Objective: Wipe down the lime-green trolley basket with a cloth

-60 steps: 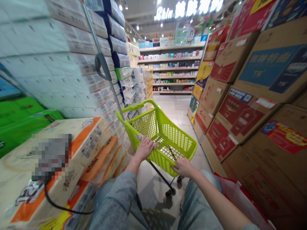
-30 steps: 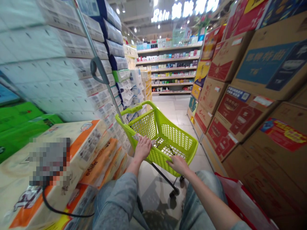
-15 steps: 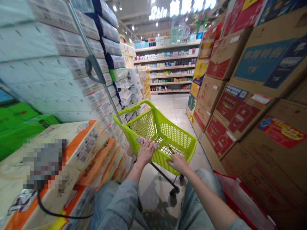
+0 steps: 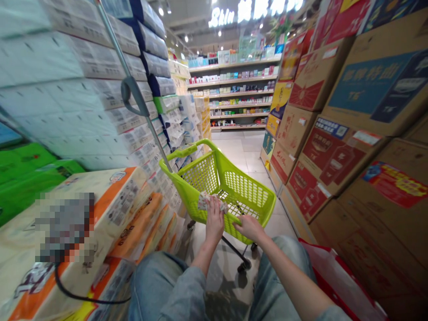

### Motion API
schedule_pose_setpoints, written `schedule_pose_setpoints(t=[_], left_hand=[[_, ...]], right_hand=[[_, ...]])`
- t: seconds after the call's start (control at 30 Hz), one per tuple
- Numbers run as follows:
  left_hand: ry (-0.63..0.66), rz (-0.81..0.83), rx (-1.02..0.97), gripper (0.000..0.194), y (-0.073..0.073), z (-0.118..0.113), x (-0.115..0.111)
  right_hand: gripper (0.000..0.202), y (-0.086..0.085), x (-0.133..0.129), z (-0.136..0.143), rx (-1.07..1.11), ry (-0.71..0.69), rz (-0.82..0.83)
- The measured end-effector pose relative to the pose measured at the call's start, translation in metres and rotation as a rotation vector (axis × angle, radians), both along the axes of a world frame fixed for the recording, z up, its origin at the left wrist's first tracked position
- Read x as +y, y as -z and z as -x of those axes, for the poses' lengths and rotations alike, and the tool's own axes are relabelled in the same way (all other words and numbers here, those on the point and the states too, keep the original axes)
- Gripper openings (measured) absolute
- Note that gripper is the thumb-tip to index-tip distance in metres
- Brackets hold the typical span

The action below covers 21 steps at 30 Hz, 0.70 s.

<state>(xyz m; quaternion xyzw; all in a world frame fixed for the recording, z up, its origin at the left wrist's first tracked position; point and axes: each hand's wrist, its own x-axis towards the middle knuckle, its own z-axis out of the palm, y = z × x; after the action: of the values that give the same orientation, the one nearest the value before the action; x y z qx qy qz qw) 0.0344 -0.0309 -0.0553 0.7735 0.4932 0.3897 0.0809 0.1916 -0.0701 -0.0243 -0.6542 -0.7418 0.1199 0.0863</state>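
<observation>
A lime-green shopping cart (image 4: 249, 189) with a perforated plastic basket stands before my knees, its near side facing me. My left hand (image 4: 214, 219) lies over the near rim, fingers bent around a pale patterned cloth (image 4: 203, 201) pressed against the plastic. Further right on that same rim, my right hand (image 4: 250, 228) is closed around the edge, with its fingertips partly hidden. A thin metal pole with a grey handle (image 4: 135, 98) slants up past the cart's push bar.
Stacked tissue packs (image 4: 110, 89) line the left, with orange-edged packs (image 4: 123, 200) nearer me. Cardboard cartons (image 4: 354, 147) rise on the right, a red bag (image 4: 334, 276) below them. Product shelves (image 4: 234, 91) stand beyond the tiled aisle (image 4: 236, 154).
My left hand has slid right along the near rim with the cloth, closer to my right hand. The right hand keeps its hold and the cart has hardly shifted.
</observation>
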Motion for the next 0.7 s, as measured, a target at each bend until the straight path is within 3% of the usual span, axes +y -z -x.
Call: schedule_pose_setpoints(t=[0.2,0.3,0.37,0.57,0.63,0.7], left_hand=[[-0.221,0.033,-0.251,0.059,-0.017,0.018,0.049],[-0.301,0.069,-0.279,0.061,-0.021,0.02,0.058],[-0.273,0.076,-0.303,0.062,-0.017,0.012,0.047],[-0.101,0.09,-0.323,0.066,0.011,-0.03,-0.014],[-0.083,0.093,-0.317,0.067,0.014,-0.035,-0.02],[-0.098,0.091,-0.301,0.066,0.01,-0.03,-0.012]], right_hand=[[0.03,-0.003,-0.002,0.003,-0.002,0.011,0.003],[0.029,-0.005,-0.001,0.008,-0.003,0.023,0.014],[0.029,-0.006,-0.001,0.009,-0.004,0.025,0.021],[0.026,-0.004,0.001,0.007,0.004,0.004,0.016],[0.026,-0.004,0.001,0.005,0.003,-0.001,0.012],[0.026,-0.004,0.0,0.004,0.0,-0.006,0.004]])
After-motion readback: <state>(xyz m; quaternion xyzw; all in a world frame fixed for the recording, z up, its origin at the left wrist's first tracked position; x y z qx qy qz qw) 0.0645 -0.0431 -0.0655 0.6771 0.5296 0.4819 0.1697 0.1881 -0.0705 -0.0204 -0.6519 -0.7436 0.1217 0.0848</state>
